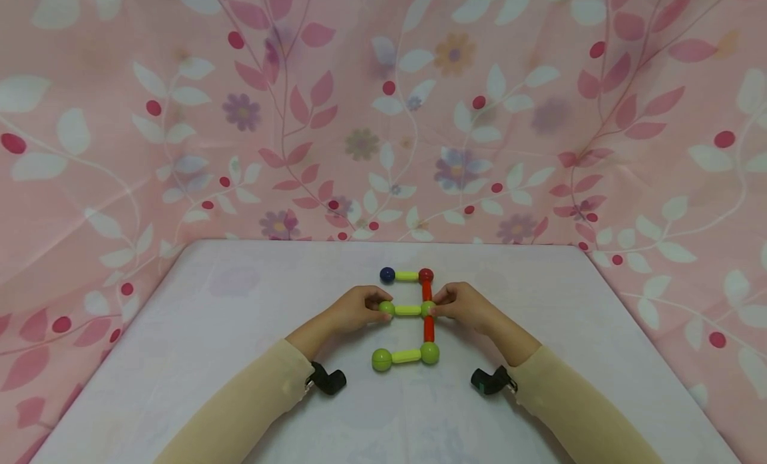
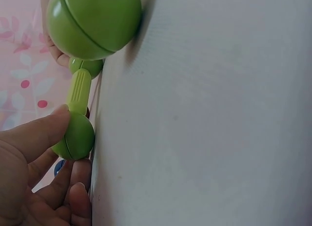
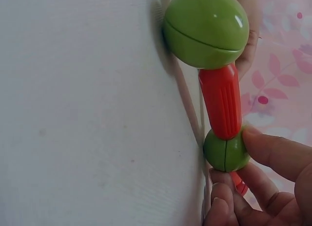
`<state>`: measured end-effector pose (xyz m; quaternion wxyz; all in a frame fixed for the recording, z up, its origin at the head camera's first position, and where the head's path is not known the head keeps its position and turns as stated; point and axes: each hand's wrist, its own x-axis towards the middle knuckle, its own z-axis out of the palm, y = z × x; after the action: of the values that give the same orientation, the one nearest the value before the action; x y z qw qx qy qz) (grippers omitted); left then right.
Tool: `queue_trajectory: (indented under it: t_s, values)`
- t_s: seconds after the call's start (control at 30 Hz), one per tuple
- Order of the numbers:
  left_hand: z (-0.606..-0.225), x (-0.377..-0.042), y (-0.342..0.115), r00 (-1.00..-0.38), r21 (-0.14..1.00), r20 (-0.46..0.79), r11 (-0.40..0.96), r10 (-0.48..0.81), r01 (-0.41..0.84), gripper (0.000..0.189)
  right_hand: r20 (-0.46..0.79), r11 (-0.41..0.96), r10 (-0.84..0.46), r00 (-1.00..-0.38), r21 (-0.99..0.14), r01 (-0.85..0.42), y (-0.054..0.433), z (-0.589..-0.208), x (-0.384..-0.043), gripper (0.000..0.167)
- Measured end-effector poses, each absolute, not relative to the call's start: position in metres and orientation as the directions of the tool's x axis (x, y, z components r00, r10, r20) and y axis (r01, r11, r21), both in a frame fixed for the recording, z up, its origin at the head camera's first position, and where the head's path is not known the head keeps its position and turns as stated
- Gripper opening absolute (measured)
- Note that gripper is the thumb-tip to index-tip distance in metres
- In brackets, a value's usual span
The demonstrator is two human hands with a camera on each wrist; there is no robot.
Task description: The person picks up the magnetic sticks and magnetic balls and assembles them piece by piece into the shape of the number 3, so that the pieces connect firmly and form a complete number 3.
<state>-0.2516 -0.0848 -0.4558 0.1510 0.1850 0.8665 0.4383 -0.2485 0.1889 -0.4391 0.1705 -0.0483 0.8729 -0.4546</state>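
On the table lies a figure of balls and rods shaped like a backward E. My left hand [image 1: 356, 309] pinches the green ball [image 2: 78, 137] at the left end of the middle yellow-green rod [image 1: 408, 310]. With thumb and fingers, my right hand [image 1: 464, 306] grips the green ball [image 3: 226, 150] at that rod's right end. Red rods [image 1: 429, 329] run from this ball toward a red ball [image 1: 426, 275] behind and a green ball [image 1: 429, 353] in front. A dark blue ball [image 1: 387, 275] ends the rear rod, and another green ball [image 1: 381, 359] ends the front one.
The figure lies on a white-covered table [image 1: 240, 397]. A pink floral cloth [image 1: 371, 118] hangs behind and at both sides. Black wrist cameras [image 1: 328, 379] sit at the cuffs of both beige sleeves, just above the tabletop.
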Motion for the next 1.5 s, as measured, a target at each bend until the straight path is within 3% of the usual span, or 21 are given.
queue_trajectory:
  t_s: [1.5]
  values:
    - [-0.459,-0.265,-0.089,-0.932,0.830,-0.035,0.529,0.361,0.173,0.031,-0.249,0.577,-0.234,-0.940,-0.813,0.072,0.184,-0.442,-0.276,0.025]
